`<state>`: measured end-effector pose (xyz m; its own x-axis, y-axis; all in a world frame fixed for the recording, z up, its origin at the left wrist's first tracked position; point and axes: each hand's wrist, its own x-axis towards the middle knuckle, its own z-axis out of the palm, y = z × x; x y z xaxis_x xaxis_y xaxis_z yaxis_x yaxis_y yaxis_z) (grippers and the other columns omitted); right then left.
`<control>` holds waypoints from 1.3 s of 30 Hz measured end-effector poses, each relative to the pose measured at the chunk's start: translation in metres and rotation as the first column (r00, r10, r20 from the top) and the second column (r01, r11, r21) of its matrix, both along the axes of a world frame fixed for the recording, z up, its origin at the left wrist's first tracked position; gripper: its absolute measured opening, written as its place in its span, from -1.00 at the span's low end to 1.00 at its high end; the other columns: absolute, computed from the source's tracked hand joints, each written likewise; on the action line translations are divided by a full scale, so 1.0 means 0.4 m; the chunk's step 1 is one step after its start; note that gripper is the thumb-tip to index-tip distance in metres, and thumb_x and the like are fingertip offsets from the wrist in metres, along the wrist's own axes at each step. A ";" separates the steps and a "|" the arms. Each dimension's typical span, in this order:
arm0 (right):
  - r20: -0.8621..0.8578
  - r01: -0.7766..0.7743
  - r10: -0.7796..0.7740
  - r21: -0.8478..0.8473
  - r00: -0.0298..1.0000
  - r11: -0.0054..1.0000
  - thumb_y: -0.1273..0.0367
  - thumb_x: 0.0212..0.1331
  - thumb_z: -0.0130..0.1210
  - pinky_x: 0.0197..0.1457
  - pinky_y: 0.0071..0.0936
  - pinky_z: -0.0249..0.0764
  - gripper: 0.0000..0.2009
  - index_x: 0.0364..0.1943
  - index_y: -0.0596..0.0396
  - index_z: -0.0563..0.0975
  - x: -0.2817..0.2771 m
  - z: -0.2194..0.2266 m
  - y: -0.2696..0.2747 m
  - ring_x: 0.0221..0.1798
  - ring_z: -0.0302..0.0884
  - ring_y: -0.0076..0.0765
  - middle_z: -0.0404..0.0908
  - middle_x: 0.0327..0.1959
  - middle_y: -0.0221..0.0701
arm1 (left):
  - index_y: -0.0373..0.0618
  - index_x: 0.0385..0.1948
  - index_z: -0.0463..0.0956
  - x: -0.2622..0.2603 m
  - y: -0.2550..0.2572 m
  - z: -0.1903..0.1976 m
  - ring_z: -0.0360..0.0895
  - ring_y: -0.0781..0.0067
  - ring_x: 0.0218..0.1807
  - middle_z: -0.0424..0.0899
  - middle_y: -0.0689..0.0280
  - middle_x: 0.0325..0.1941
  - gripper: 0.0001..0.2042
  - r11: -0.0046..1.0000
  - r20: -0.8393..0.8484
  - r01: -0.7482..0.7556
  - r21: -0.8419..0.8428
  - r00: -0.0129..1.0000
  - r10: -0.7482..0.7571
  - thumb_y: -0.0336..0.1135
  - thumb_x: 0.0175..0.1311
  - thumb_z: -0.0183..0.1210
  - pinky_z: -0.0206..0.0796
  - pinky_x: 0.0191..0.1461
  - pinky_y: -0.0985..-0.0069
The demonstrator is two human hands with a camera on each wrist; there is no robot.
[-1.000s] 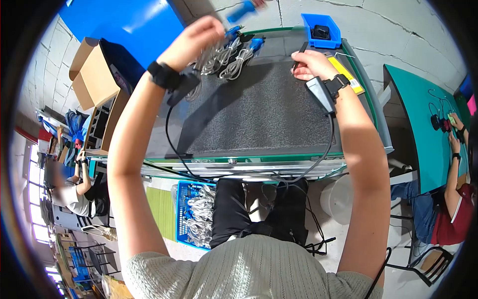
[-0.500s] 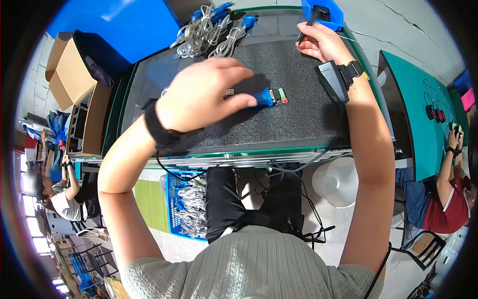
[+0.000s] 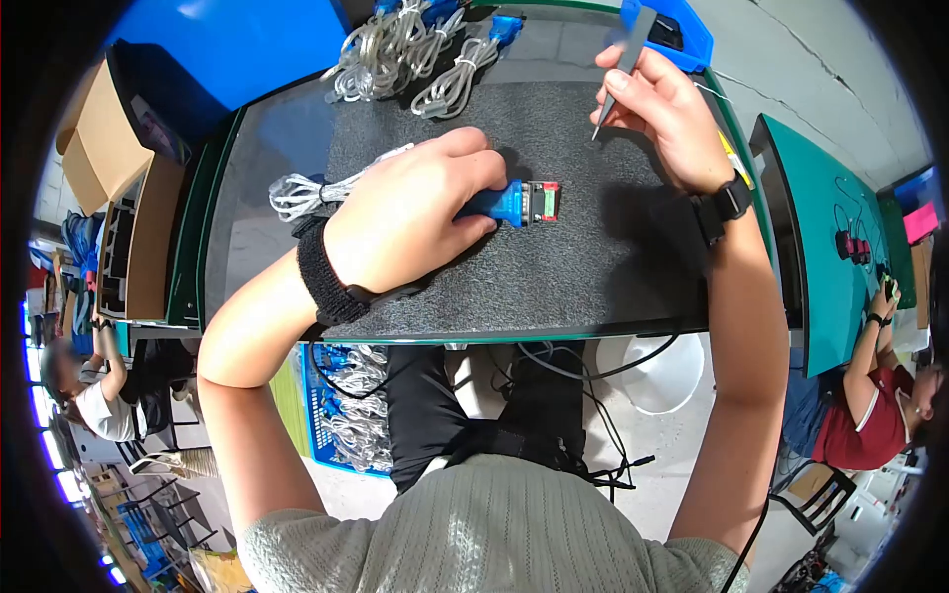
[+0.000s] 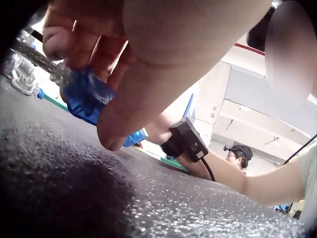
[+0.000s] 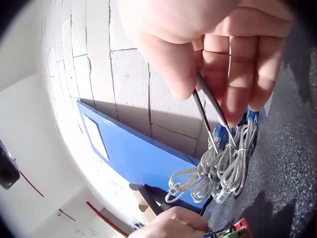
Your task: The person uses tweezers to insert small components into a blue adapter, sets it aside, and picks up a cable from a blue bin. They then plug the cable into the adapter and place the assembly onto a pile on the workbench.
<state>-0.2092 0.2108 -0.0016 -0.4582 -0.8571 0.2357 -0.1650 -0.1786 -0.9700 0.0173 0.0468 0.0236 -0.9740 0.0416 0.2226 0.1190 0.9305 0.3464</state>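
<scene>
My left hand (image 3: 420, 203) grips a blue cable connector (image 3: 507, 203) low over the dark mat, thumb on the near side. At the connector's right end sits a small red-and-green board (image 3: 546, 201). Its coiled clear-grey cable (image 3: 301, 196) comes out to the left from under the hand. In the left wrist view, the translucent blue housing (image 4: 86, 96) lies between thumb and fingers. My right hand (image 3: 672, 114) holds dark tweezers (image 3: 638, 44) above the mat, tips pointing down and slightly apart in the right wrist view.
Several bundled cables with blue connectors (image 3: 395, 49) lie at the back left of the mat (image 3: 415, 296). A blue bin (image 3: 697, 40) with a black item stands back right. An opened cardboard box (image 3: 148, 237) is at the left, and a blue basket (image 3: 318, 420) of cables below the table.
My left hand has brought the blue connector from the back down to the mat's middle and closed round it. The right hand keeps the tweezers, their tips now turned downward.
</scene>
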 end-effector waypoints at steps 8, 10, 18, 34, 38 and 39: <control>-0.122 -0.092 0.094 0.027 0.988 0.995 0.33 0.38 0.12 0.00 -0.52 0.57 -0.73 0.07 0.13 0.48 0.026 -0.002 -0.005 -0.12 0.65 -0.49 0.61 -0.20 -0.42 | -0.18 -0.20 0.53 0.008 -0.016 -0.017 0.55 0.01 -0.09 0.53 0.18 -0.17 -0.68 0.999 0.031 -0.014 0.033 0.999 0.012 -0.44 -0.03 0.38 0.42 -0.07 0.26; -0.119 -0.106 0.107 0.020 0.987 0.994 0.35 0.37 0.12 0.01 -0.52 0.57 -0.74 0.06 0.14 0.48 0.039 -0.001 -0.008 -0.12 0.65 -0.49 0.61 -0.20 -0.42 | -0.19 -0.17 0.54 0.005 -0.025 -0.022 0.56 0.01 -0.10 0.55 0.18 -0.17 -0.66 0.999 0.050 -0.021 0.038 0.999 0.019 -0.42 -0.03 0.38 0.42 -0.07 0.27; -0.169 -0.098 0.097 0.004 0.981 0.995 0.43 0.30 0.17 -0.04 -0.63 0.50 -0.77 -0.01 0.17 0.50 0.082 0.007 -0.006 -0.15 0.59 -0.60 0.64 -0.23 -0.42 | -0.24 -0.07 0.58 0.014 -0.034 -0.026 0.57 0.01 -0.12 0.59 0.12 -0.17 -0.61 0.998 0.032 0.027 0.049 0.999 -0.029 -0.37 0.02 0.39 0.43 -0.06 0.29; -0.336 -0.055 0.033 -0.056 0.941 0.997 0.52 0.23 0.22 -0.24 -0.70 0.47 -0.82 -0.09 0.18 0.57 0.110 -0.024 -0.024 -0.26 0.59 -0.68 0.65 -0.31 -0.47 | -0.16 -0.16 0.63 0.017 -0.034 -0.019 0.59 0.04 -0.20 0.59 0.20 -0.25 -0.69 0.998 0.072 -0.030 0.054 0.997 0.026 -0.32 0.03 0.39 0.43 -0.17 0.28; -0.396 -0.068 0.067 0.012 0.916 0.998 0.54 0.25 0.19 -0.13 -0.63 0.52 -0.80 -0.06 0.21 0.53 0.106 -0.011 -0.018 -0.20 0.62 -0.58 0.63 -0.26 -0.42 | -0.15 -0.15 0.64 0.019 -0.032 -0.018 0.59 0.05 -0.20 0.59 0.20 -0.25 -0.68 0.999 0.066 -0.039 0.028 0.997 0.038 -0.31 0.03 0.38 0.43 -0.17 0.28; -0.414 -0.080 0.104 0.074 0.904 0.994 0.57 0.27 0.15 -0.03 -0.57 0.57 -0.79 -0.03 0.24 0.49 0.104 -0.008 -0.017 -0.13 0.66 -0.48 0.62 -0.21 -0.37 | -0.16 -0.15 0.64 0.019 -0.032 -0.018 0.59 0.05 -0.20 0.58 0.20 -0.25 -0.68 0.999 0.064 -0.038 0.020 0.997 0.036 -0.31 0.03 0.38 0.43 -0.17 0.28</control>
<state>-0.1675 0.2042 -0.0049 -0.2467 -0.9075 0.3400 -0.5417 -0.1618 -0.8249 0.0250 0.0341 0.0166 -0.9870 0.0011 0.1606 0.0615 0.9262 0.3720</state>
